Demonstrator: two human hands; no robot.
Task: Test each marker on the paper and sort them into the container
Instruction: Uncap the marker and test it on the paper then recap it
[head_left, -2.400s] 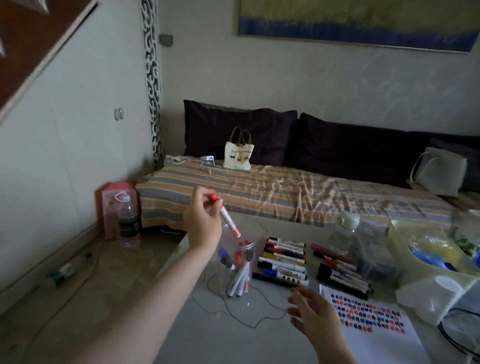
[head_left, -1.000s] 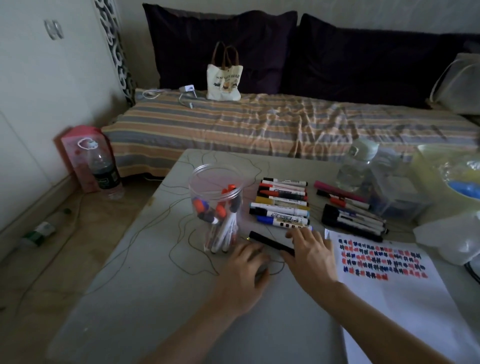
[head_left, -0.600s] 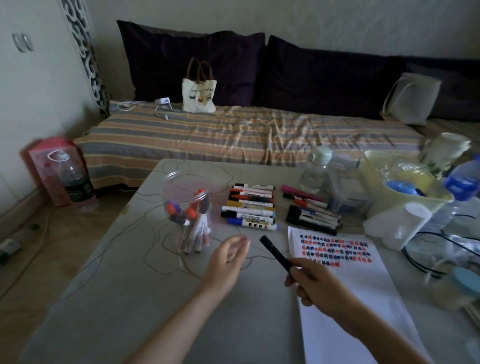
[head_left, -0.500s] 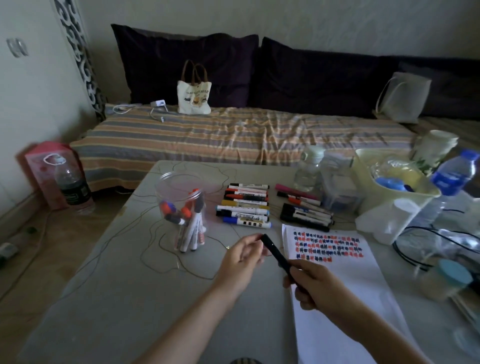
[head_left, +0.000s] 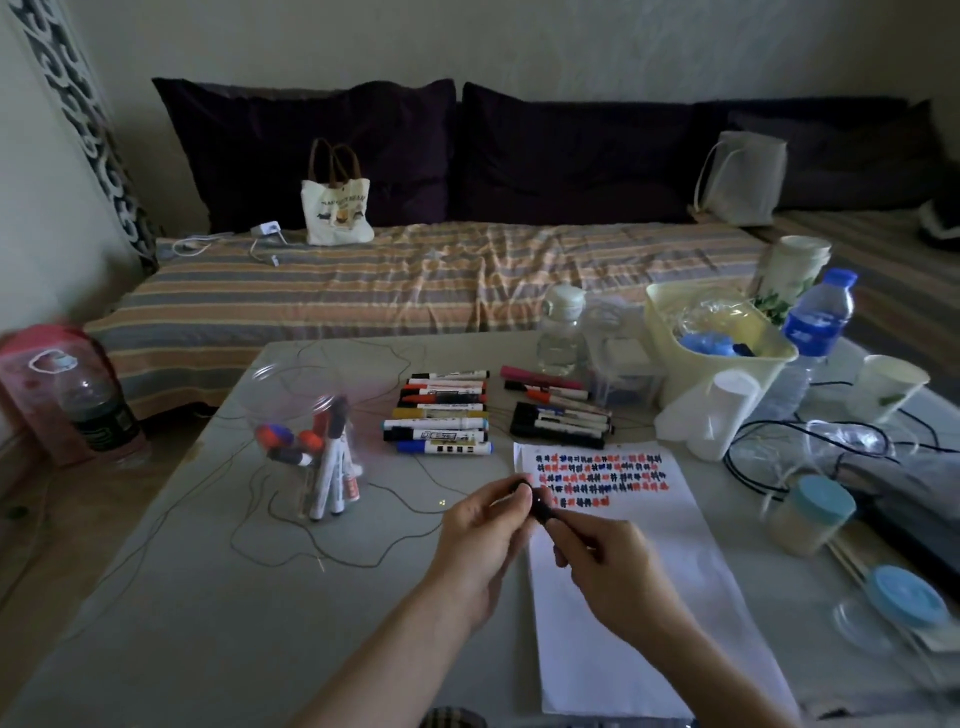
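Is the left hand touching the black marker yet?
Touching. The head view shows the left hand with fingertips curled round the far end of the black marker, while the right hand grips its near end.

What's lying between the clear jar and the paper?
In the head view, only thin looping wire on bare table lies between clear jar and paper.
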